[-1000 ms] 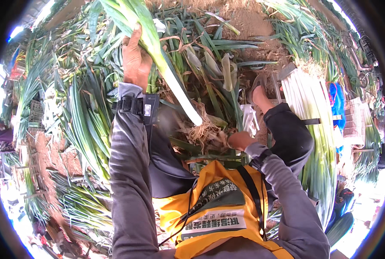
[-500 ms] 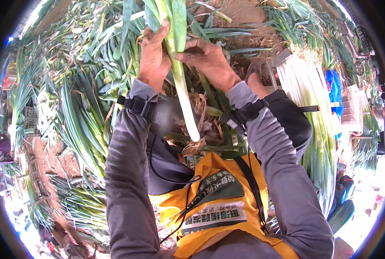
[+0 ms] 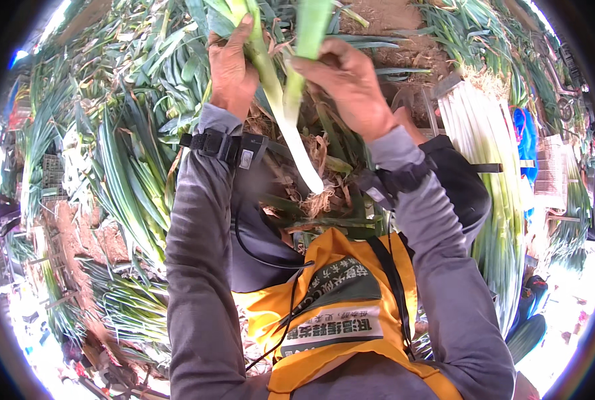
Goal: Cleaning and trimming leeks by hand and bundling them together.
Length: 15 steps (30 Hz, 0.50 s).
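Head cam: leek [image 3: 298, 148] in L hand [image 3: 233, 77], leaf [image 3: 311, 32] in R hand [image 3: 352, 87]

Printed characters [image 3: 337, 325] on yellow-orange apron [image 3: 331, 353], dark panel [image 3: 351, 288], white band [image 3: 375, 325]

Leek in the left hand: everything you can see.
The leek, long and smooth-looking, is white at the lower end, pale green higher, its leaves running off the top edge. It slants, white end down and rightward. The left hand grips its green part, thumb in front; the right hand pinches a blurred leaf that splays from the stalk and joins it lower down. Whether the roots at its tip are its own is unclear.
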Motion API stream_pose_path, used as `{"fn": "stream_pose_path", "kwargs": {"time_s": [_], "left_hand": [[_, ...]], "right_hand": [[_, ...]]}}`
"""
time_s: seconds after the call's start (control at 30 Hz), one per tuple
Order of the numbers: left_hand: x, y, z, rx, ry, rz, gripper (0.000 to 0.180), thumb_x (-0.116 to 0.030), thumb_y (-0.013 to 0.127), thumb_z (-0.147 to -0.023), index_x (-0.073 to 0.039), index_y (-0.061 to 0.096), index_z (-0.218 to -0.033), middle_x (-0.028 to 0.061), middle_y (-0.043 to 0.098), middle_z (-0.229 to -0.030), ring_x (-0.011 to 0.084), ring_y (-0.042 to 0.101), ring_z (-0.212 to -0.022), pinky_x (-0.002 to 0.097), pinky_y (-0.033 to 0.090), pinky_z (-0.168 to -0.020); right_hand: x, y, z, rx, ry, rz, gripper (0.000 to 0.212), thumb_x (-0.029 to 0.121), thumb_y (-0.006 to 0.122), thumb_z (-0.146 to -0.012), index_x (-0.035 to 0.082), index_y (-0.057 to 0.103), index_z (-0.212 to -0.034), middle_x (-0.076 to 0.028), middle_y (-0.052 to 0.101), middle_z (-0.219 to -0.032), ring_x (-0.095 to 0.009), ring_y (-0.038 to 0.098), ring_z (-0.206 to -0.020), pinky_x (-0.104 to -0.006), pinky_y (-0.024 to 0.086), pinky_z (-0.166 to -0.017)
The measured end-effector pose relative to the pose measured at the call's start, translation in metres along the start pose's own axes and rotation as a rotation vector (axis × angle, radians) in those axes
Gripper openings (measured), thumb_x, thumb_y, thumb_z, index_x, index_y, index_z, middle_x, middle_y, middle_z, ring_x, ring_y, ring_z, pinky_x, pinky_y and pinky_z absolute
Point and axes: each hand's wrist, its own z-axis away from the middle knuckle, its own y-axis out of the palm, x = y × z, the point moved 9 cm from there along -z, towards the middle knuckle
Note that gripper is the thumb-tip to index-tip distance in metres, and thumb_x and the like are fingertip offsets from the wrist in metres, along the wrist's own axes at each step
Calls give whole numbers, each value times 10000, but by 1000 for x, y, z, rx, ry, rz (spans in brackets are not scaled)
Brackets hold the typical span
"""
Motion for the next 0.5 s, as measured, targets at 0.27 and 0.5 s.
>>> {"fn": "stream_pose_path", "kwargs": {"time_s": [0.27,0.5], "left_hand": [[-41,-52,-13,-156,120,-125,354,9,723,-844,-74,561,-1148,126,677,-1015,244,671,-837,415,602,-738],[-66,-24,-17,-81,262,-199,396,33,738,-821,-84,581,-1164,82,681,-1061,232,674,-906,388,596,-762]], "right_hand": [[-6,-88,66,-248,265,267,206,149,732,-875,20,607,-975,-49,659,-763,-64,562,-582,-204,431,-513],[-239,-133,247,550,524,1336,234,200,643,-817,40,575,-975,-168,676,-897,-403,655,-900,-520,508,-755]]}}
